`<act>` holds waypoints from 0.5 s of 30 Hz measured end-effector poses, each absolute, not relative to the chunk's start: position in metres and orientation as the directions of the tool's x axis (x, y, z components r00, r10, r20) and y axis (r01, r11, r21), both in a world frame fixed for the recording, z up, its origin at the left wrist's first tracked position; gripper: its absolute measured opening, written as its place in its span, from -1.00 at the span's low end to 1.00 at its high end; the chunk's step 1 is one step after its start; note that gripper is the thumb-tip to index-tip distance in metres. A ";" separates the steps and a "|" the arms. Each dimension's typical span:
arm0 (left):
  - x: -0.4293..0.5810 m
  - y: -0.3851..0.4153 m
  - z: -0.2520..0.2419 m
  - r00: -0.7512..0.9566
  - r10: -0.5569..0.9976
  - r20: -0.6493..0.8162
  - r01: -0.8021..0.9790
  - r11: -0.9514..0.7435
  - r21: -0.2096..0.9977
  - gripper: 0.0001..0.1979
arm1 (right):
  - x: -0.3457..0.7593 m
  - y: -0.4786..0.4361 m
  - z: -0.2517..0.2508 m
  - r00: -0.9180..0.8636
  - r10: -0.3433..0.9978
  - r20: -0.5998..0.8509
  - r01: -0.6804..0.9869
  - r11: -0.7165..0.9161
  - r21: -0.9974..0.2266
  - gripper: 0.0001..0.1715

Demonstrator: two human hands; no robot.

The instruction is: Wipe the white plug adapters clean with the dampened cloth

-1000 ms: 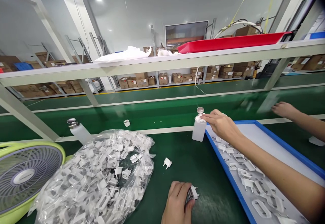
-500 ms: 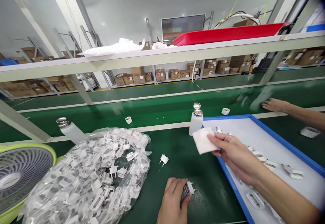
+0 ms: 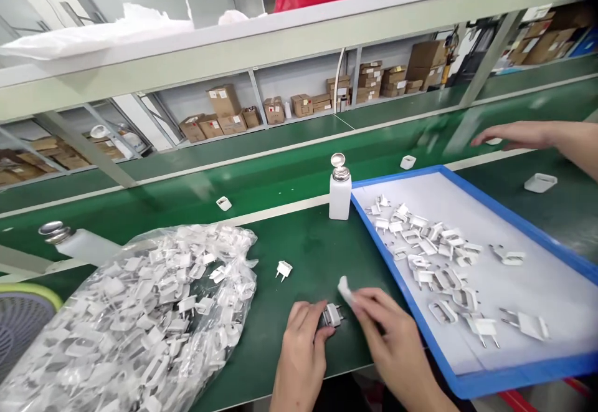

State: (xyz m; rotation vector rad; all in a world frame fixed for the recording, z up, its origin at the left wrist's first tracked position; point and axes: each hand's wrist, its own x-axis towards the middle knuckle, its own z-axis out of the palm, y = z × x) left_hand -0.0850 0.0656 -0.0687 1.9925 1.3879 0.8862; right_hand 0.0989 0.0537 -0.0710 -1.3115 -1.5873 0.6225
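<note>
My left hand pinches a white two-pin plug piece just above the green table, its pins pointing right. Close by on the right, my right hand is closed on a folded white cloth, whose edge stands near the pins without clearly touching them. A loose plug piece lies on the table beyond my left hand. To the left, a clear plastic bag is heaped with white plug pieces. More plug pieces are spread over a white tray with a blue rim at the right.
A white pump bottle stands by the tray's back left corner. Another bottle leans behind the bag, near a green fan. White housings lie on the green belt. Another person's hand reaches in from the right.
The view has tipped down. My right hand has come from over the tray's edge down beside my left hand, and the cloth now shows edge-on. The other person's hand has shifted.
</note>
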 end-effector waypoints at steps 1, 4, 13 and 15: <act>-0.084 0.066 -0.070 0.242 0.945 0.221 0.589 -0.324 0.740 -0.66 | 0.094 0.053 -0.077 -0.064 0.916 0.397 0.493 0.375 -0.785 -0.63; -0.079 0.065 -0.074 0.198 0.947 0.254 0.595 -0.322 0.737 -0.62 | 0.087 0.047 -0.088 -0.221 0.867 0.447 0.527 0.492 -0.693 -0.53; -0.074 0.065 -0.072 0.175 0.949 0.262 0.592 -0.314 0.743 -0.52 | 0.095 0.036 -0.098 -0.336 0.759 0.557 0.616 0.625 -0.479 -0.36; -0.074 0.065 -0.071 0.185 0.950 0.251 0.579 -0.311 0.754 -0.51 | 0.092 0.045 -0.094 -0.309 0.815 0.490 0.630 0.561 -0.537 -0.40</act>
